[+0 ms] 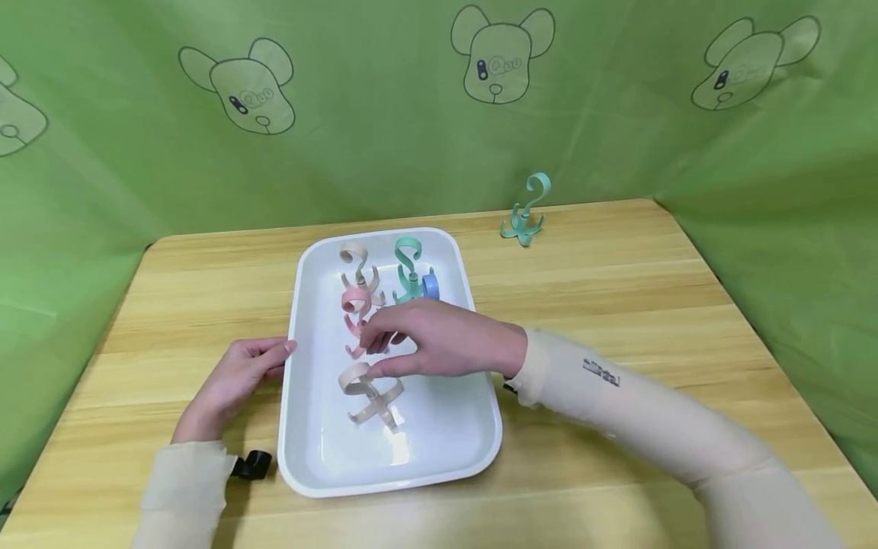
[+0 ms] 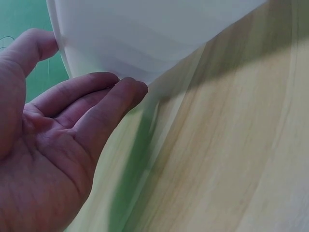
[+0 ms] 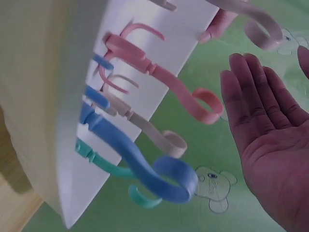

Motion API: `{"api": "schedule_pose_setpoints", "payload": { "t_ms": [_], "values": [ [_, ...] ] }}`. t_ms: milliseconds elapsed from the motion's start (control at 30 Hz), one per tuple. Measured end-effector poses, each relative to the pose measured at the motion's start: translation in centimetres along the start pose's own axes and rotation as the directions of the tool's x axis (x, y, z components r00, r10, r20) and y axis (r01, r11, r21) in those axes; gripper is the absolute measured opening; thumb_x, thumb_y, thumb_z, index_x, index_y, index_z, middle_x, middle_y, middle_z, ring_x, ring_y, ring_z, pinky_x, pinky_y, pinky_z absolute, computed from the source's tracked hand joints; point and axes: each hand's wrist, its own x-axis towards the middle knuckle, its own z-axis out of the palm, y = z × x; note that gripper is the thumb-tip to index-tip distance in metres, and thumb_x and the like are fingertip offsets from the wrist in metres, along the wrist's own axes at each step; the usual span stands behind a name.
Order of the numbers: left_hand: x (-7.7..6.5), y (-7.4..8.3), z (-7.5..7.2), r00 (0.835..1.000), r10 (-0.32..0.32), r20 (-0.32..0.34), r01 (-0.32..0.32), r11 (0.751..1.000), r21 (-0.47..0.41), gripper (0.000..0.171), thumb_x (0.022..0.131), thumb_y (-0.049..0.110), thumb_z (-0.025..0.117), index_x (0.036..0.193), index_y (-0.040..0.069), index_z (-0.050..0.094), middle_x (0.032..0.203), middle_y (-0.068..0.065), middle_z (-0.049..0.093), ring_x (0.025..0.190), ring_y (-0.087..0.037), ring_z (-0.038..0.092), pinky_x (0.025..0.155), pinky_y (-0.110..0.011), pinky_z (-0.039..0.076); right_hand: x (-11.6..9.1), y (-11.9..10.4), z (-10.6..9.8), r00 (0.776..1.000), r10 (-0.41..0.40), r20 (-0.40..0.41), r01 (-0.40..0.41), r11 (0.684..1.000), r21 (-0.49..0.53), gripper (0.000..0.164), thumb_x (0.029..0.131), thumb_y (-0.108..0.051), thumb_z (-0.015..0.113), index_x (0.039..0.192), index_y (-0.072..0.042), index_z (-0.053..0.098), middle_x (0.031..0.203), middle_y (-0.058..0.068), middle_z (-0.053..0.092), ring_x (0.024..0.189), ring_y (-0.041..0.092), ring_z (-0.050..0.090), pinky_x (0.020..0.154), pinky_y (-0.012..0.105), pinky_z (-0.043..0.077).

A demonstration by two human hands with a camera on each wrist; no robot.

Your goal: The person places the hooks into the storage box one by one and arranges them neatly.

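Note:
A white tray point(image 1: 439, 461) stands on the table, and my left hand point(image 1: 236, 381) grips its left side, thumb at the rim and fingers against the outer wall point(image 2: 120, 43). Over the tray hovers my right hand point(image 1: 442, 339), its fingers extended and nothing held. Nearest to it is a beige hanging hook point(image 1: 373, 400) standing in the front part, close to the thumb. Behind that stands a pink hook point(image 3: 176, 89), partly covered by the hand in the head view. Farther back are another beige hook point(image 1: 360, 263), a green hook point(image 1: 409, 271) and a blue hook point(image 3: 140, 150), mostly hidden in the head view.
One more green hook point(image 1: 524, 221) stands on the wooden table point(image 1: 617, 282) near its back edge, right of the tray. Green cloth point(image 1: 384, 137) with bear-head outlines hangs behind and beside the table. A black wrist camera point(image 1: 254, 464) sits by the left sleeve.

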Motion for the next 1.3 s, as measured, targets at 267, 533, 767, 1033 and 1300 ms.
{"api": "schedule_pose_setpoints", "payload": {
  "t_ms": [267,533,767,1033,1300],
  "values": [
    [0.0,0.0,0.0,1.0,0.008,0.001,-0.008,1.0,-0.001,0.052,0.101,0.027,0.058,0.127,-0.018,0.052,0.125,-0.03,0.058,0.098,-0.017,0.068,0.087,-0.032,0.055,-1.3,-0.1,-2.3,0.994,-0.028,-0.109,0.033,0.999,0.043,0.014,0.095,-0.018,0.068,0.107,-0.012,0.069,0.101,-0.009,0.066,0.094,0.003,0.062,0.084,0.023,0.053],
    [0.1,0.2,0.0,1.0,0.01,0.005,-0.009,1.0,-0.017,0.053,0.101,0.027,0.058,0.128,-0.018,0.051,0.126,-0.03,0.057,0.099,-0.018,0.068,0.087,-0.033,0.055,-3.5,0.0,-6.8,0.937,0.004,-0.35,0.001,1.0,0.015,0.015,0.092,-0.008,0.07,0.107,-0.005,0.07,0.1,-0.003,0.069,0.093,0.011,0.064,0.083,0.03,0.054],
    [0.0,0.4,-0.1,1.0,0.002,0.008,-0.002,1.0,0.003,0.053,0.101,0.029,0.059,0.128,-0.016,0.053,0.126,-0.029,0.058,0.101,-0.019,0.068,0.088,-0.031,0.054,-5.2,1.1,-9.6,0.821,0.173,-0.544,-0.16,0.984,0.071,0.016,0.094,-0.008,0.067,0.108,-0.001,0.068,0.1,0.002,0.069,0.093,0.014,0.063,0.082,0.031,0.054],
    [-0.3,0.0,0.0,1.0,0.005,0.001,-0.005,1.0,0.021,0.051,0.101,0.028,0.058,0.127,-0.016,0.054,0.125,-0.028,0.06,0.099,-0.018,0.068,0.087,-0.03,0.054,-5.9,3.1,-10.3,0.707,0.295,-0.642,-0.251,0.954,0.163,0.025,0.095,-0.012,0.068,0.117,0.0,0.063,0.108,0.006,0.067,0.098,0.017,0.062,0.087,0.032,0.051],
    [-0.1,0.0,0.0,1.0,0.012,-0.002,-0.012,1.0,0.015,0.052,0.102,0.028,0.057,0.127,-0.016,0.053,0.126,-0.029,0.059,0.099,-0.017,0.068,0.087,-0.029,0.054,-6.7,5.3,-11.1,0.627,0.34,-0.701,-0.296,0.936,0.189,0.034,0.094,-0.013,0.069,0.125,-0.001,0.06,0.119,0.01,0.064,0.108,0.018,0.058,0.098,0.032,0.047]
  ]
}}
